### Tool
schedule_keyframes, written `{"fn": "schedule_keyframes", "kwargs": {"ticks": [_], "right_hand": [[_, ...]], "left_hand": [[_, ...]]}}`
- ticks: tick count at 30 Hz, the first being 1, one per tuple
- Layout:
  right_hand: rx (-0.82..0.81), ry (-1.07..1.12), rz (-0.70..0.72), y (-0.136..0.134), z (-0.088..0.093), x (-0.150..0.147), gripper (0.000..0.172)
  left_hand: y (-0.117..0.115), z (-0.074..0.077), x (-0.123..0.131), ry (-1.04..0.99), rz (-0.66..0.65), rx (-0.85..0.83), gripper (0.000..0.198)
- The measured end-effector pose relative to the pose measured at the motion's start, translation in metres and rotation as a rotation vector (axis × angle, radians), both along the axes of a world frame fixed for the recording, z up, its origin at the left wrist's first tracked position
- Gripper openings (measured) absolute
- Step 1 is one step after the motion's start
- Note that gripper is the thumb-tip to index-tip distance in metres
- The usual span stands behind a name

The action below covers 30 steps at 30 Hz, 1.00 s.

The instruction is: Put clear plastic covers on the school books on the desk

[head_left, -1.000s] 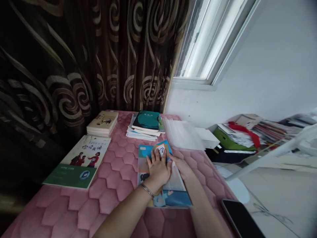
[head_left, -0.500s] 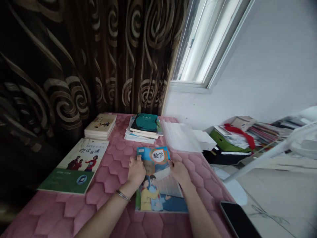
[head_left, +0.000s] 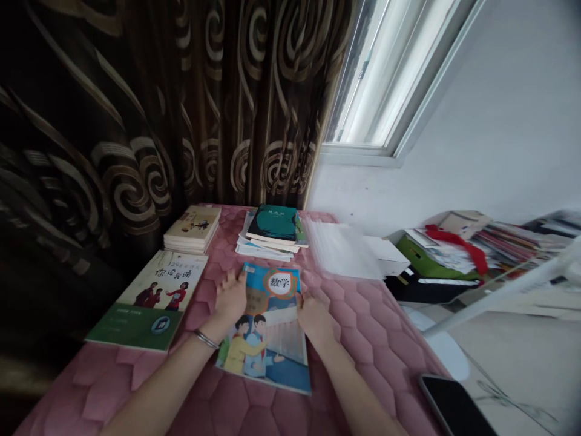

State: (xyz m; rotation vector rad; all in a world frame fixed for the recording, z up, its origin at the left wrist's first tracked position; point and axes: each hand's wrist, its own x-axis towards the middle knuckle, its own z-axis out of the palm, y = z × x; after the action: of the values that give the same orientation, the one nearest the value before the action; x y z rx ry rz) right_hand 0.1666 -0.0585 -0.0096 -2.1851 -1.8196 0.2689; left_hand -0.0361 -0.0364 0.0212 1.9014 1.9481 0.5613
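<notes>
A blue textbook (head_left: pixel 278 330) with large characters and drawn children on its cover lies slightly turned on the pink quilted cover. My left hand (head_left: pixel 230 298), a silver bangle at its wrist, rests by the book's upper left edge with its fingers spread. On the opposite side, my right hand (head_left: pixel 315 316) has its fingers curled at the right edge, pinching it; the fingertips are partly hidden. Left of the book lies a larger green and white book (head_left: pixel 147 303).
Behind stand a stack of tan books (head_left: pixel 193 229) and a pile topped by a dark teal book (head_left: pixel 275 224). Clear plastic sleeves (head_left: pixel 340 249) lie beside a white box (head_left: pixel 385 255). A phone (head_left: pixel 454 406) sits at the front right edge. A white stand (head_left: pixel 481 297) rises beyond.
The textbook has shifted left and turned, its lower end swinging left. My left hand's fingers have spread off the cover; my right hand has moved along with the right edge.
</notes>
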Motion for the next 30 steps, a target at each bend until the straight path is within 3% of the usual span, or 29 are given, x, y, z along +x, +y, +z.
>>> {"fn": "schedule_keyframes", "kwargs": {"ticks": [4,6,10,16,19,23,25,30], "right_hand": [[-0.021,-0.014,0.007,0.000,0.004,0.000,0.039],[-0.038,-0.015,-0.003,-0.001,0.005,0.001,0.038],[-0.035,-0.003,-0.021,-0.002,0.004,0.001,0.034],[0.042,-0.052,0.121,-0.002,-0.002,0.005,0.044],[0.013,-0.088,0.124,0.000,-0.005,0.006,0.045],[0.008,-0.101,0.120,0.002,-0.008,0.007,0.047],[0.027,-0.086,0.142,0.003,-0.009,0.007,0.048],[0.066,-0.027,0.187,0.007,-0.012,0.011,0.048]], "left_hand": [[-0.019,-0.007,0.025,0.201,-0.361,0.096,0.047],[-0.026,-0.014,0.034,0.242,-0.467,0.095,0.050],[-0.028,-0.027,0.039,0.288,-0.475,0.090,0.059],[-0.024,-0.033,0.030,0.302,-0.524,0.126,0.060],[-0.015,-0.033,0.019,0.309,-0.459,0.149,0.052],[0.005,-0.029,0.001,0.259,-0.137,0.086,0.047],[0.014,-0.026,-0.005,0.168,-0.042,0.047,0.044],[0.025,-0.019,-0.006,0.046,-0.079,0.036,0.044]]}}
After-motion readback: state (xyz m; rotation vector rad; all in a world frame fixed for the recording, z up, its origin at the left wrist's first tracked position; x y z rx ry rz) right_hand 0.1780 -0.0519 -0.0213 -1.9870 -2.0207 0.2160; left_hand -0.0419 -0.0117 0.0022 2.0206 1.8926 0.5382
